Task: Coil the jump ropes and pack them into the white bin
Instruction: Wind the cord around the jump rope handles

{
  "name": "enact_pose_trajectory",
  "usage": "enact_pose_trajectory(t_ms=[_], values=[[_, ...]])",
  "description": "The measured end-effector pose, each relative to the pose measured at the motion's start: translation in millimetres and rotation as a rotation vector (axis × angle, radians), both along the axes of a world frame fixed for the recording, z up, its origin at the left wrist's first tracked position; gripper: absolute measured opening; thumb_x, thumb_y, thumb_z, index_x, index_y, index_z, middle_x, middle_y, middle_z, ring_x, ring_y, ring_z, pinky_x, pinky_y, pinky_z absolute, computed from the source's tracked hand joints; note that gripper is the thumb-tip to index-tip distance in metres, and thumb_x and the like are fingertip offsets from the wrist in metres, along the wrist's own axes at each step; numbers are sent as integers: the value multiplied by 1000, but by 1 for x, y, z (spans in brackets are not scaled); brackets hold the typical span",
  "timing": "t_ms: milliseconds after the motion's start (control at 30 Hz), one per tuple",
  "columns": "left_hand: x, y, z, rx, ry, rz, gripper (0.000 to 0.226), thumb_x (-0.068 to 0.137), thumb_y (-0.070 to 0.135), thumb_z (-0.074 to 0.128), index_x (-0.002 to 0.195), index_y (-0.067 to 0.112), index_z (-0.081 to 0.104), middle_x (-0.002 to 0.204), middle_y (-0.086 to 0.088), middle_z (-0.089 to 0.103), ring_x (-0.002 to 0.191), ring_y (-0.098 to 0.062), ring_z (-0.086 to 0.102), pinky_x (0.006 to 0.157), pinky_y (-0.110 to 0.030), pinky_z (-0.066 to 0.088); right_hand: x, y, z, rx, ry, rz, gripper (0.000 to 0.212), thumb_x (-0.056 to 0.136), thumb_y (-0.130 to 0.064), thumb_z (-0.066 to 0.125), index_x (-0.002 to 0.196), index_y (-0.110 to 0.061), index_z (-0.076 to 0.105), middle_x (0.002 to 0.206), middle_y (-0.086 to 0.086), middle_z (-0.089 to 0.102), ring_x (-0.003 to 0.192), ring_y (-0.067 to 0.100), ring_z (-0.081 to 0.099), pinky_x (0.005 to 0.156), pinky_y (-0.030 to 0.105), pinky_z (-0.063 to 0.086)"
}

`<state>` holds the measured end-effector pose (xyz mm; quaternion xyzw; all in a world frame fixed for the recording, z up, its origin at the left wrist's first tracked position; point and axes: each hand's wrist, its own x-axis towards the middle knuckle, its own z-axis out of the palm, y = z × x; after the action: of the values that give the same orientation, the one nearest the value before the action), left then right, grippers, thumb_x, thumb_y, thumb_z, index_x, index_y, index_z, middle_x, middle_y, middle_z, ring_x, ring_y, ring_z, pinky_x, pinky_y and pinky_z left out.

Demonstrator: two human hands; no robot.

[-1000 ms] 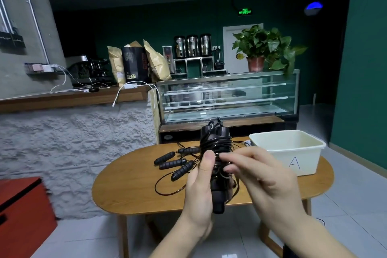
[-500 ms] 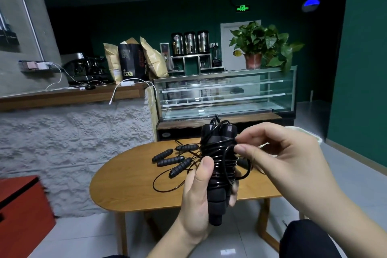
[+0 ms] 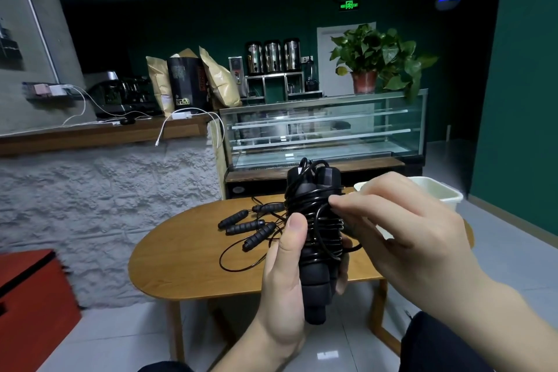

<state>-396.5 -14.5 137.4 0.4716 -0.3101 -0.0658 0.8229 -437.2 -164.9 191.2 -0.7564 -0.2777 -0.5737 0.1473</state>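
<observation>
Above the wooden worktop point(image 3: 187, 266), left hand point(image 3: 287, 275) grips the upright jump rope bundle point(image 3: 317, 238) while right hand point(image 3: 401, 232) pinches its cord; best keep wraps taut, tuck the end, then reach the white bin point(image 3: 437, 192).

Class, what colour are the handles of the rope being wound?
Black handles, clearest in the head view.

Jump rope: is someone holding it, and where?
Yes. The left hand grips the jump rope by its paired handles; the right hand pinches its cord.
</observation>
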Motion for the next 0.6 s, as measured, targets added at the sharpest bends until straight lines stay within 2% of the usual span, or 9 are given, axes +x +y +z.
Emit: enact_pose_trajectory(t_ms=[167,267,367,433,467,600], values=[[-4,1,1,13,-41,41,64,85,69,61,88,6,71,77,-21,59,66,-27,51,56,-36,38,-1,-1,-3,-18,20,24,14,93,-7,65,101,-4,76,86,5,66,75,25,60,59,36,49],[-4,2,0,46,-40,57,67,86,70,59,88,4,71,76,-23,58,67,-29,49,57,-36,38,1,0,-2,-16,26,10,13,94,-8,63,98,-4,75,91,5,68,79,23,61,64,34,50],[-3,3,0,50,-29,47,74,85,70,61,91,-3,69,76,-24,58,65,-27,51,56,-34,40,3,-1,-3,14,75,21,16,92,-7,65,105,-4,75,96,4,67,85,19,62,74,22,48],[-1,5,0,60,-32,34,83,83,70,65,95,-12,62,75,-24,56,61,-26,50,55,-32,42,1,0,-2,81,140,58,18,91,-9,65,106,-8,75,96,1,66,87,9,60,78,11,43],[-1,6,0,66,-35,28,86,82,70,66,98,-14,59,75,-24,56,60,-26,49,55,-32,42,0,0,0,118,181,86,18,91,-10,66,105,-10,76,95,-2,67,88,4,61,79,10,43],[1,11,-1,96,-38,28,87,78,70,71,103,-13,59,78,-24,56,62,-26,51,54,-32,44,-6,2,11,274,335,148,8,86,-16,77,90,-23,79,83,-11,73,79,11,69,69,24,53]])
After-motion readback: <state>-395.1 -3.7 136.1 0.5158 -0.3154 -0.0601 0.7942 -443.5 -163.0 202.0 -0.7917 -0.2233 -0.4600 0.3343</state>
